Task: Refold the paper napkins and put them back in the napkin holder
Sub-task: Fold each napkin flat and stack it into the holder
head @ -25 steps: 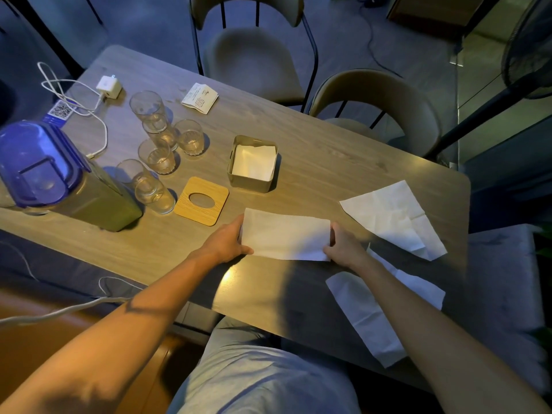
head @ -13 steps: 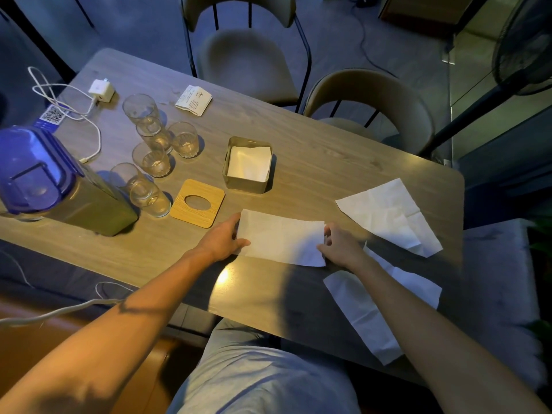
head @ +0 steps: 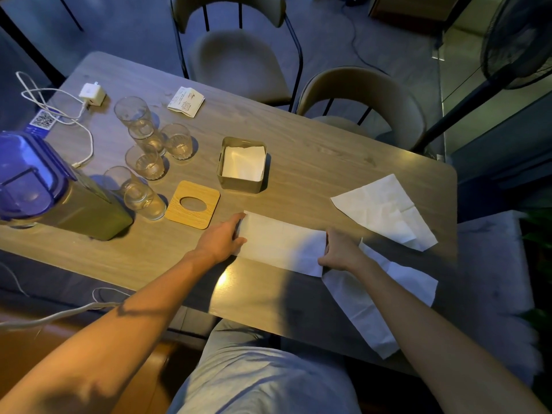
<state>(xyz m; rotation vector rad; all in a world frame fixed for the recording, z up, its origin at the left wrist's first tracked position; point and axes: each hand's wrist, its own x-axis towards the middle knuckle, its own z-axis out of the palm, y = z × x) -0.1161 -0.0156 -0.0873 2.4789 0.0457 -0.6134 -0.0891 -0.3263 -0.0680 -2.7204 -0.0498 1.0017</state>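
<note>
Folded napkin [head: 280, 243]: long strip, flat on the counter [head: 328, 162] near the front edge, directly in front of the person.
Left grip [head: 219, 239]: on the strip's left short end, index finger at the far corner, thumb on top near the near corner. It holds that edge. Can't tell if any fingers are under the paper.
Right grip [head: 339, 249]: on the right short end, fingers curled over the edge, pinching it. Wrist lies across a loose napkin.
Napkin holder [head: 239, 185]: square open-top box, behind the strip and apart from it, with a flat white napkin stack [head: 243, 162] inside.
Wooden lid [head: 192, 204] with an oval hole: flat on the counter, just left of the holder and close to the left grip.
Loose napkins: one creased napkin [head: 385, 210] unfolded on the right of the counter. A second unfolded napkin [head: 376, 297] sits partly under the right grip and hangs past the front edge.
Further left: cluster of glasses [head: 146, 161], jug [head: 59, 198] with a purple lid, charger [head: 91, 92] with cable.
Printed card [head: 185, 102] at the far edge.
</note>
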